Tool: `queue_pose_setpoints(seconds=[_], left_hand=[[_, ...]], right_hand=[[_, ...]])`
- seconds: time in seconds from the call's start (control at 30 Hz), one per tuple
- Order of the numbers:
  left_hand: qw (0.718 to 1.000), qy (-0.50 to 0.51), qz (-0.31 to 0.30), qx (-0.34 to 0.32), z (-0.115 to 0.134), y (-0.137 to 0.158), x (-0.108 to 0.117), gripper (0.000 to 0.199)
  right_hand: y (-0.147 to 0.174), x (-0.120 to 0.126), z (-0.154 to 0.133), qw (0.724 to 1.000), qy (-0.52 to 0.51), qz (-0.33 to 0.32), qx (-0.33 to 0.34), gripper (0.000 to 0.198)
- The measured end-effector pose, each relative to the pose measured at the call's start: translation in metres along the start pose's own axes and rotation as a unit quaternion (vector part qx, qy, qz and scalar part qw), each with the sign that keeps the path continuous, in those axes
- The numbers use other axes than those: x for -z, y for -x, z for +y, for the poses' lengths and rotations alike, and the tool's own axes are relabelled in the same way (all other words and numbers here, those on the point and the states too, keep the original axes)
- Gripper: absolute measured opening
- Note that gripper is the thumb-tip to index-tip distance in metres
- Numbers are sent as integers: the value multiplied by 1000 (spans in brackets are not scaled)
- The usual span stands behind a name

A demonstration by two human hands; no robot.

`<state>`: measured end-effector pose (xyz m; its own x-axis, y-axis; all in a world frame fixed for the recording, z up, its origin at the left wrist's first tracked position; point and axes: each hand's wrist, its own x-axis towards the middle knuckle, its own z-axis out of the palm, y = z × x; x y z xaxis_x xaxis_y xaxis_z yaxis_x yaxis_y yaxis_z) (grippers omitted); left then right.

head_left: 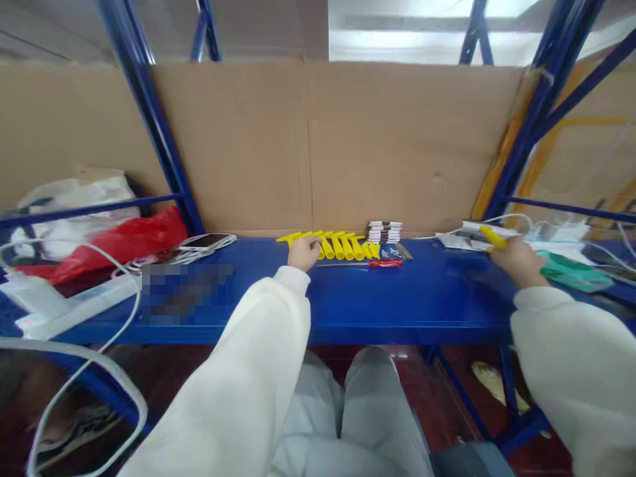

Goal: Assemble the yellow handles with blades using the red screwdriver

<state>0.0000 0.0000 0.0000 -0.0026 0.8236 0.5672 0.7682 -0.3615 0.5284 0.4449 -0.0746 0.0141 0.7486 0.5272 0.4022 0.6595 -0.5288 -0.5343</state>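
My right hand (519, 262) is out at the right end of the blue table, its fingers closed round a yellow plastic piece (493, 237) that looks like a handle. My left hand (303, 253) is at the left part of a row of yellow T-shaped plastic handles (338, 246). Its fingers are curled together, and what they pinch, if anything, is hidden. Just in front of the row lies a screwdriver with a red handle (385, 263), its thin shaft pointing left. Small white packets with dark bands (384, 232) are stacked behind the row's right end.
A phone (206, 242), a red bag (119, 245) and a white power strip (79, 308) with looping cables occupy the left. White papers (464, 242) and a green plastic bag (576, 271) lie at the right. A cardboard panel (308, 146) closes off the back between blue posts.
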Motion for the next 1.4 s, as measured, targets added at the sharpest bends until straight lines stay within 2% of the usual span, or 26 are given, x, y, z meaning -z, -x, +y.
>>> queue_pose_setpoints(seconds=[0.13,0.3,0.4,0.57,0.7,0.77,0.87,1.03,1.13,1.23,1.4], left_hand=[[1000,14,16,0,-4,0,-3,34],[993,98,63,23,-8,-5,-8,33],[980,176,87,29,-11,-9,-13,37],[955,283,77,39,-20,-14,-23,54],[943,322,80,27,-23,-16,-28,69],[934,348,76,22,-23,-17,-30,65],[921,386,60,4,-22,-20,-30,45],[912,399,77,44,-22,-24,-24,18],[912,397,74,71,-19,-23,-18,9],[901,424,0,95,-12,-16,-13,10],[878,453,-115,108,1,-2,-10,27]], right_hand=[[9,0,-22,995,-47,50,73,45],[28,-1,-68,972,-137,57,182,49],[41,-10,-102,941,-213,71,253,45],[79,-36,-164,869,-328,50,367,41],[128,-54,-199,846,-325,-5,423,42],[150,-62,-203,849,-285,-38,443,42],[168,-73,-198,839,-240,-92,479,43],[162,-88,-186,805,-279,-111,512,43],[157,-94,-184,798,-309,-124,503,46],[157,-97,-184,799,-327,-144,484,58],[160,-96,-184,801,-333,-159,470,76]])
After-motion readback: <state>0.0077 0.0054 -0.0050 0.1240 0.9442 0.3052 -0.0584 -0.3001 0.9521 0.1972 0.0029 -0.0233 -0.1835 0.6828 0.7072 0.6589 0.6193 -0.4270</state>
